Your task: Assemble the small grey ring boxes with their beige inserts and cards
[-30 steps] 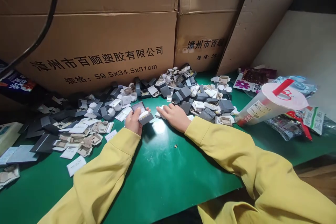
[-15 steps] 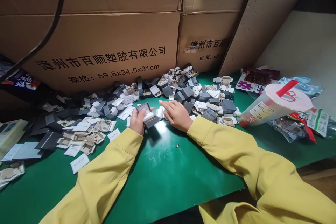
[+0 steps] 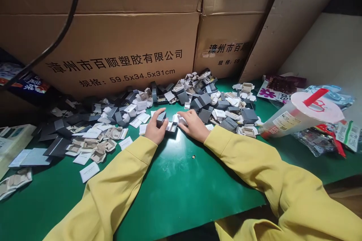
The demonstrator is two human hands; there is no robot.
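My left hand [image 3: 155,131] is closed around a small dark grey hinged box [image 3: 171,128], with its thumb along the near side. The lid stands up, and something pale shows inside. Just to the right, the curled fingers of my right hand [image 3: 195,126] close on a small white folded piece [image 3: 179,119]. That piece lies right beside the box, and the fingers partly cover it. Behind both hands spreads a heap of similar grey boxes [image 3: 205,99]. White cards [image 3: 89,172] and beige folded card inserts [image 3: 105,147] are strewn to the left.
Large cardboard cartons [image 3: 121,41] wall off the back of the green table [image 3: 169,196]. On the right stand a lidded drink cup [image 3: 294,116] with a red straw and several snack packets [image 3: 316,141]. A black cable [image 3: 63,32] hangs at upper left.
My left hand has turned the box and lowered it toward the table. My right fingers, stretched out before, have curled onto the white piece. The whole view has shifted slightly.
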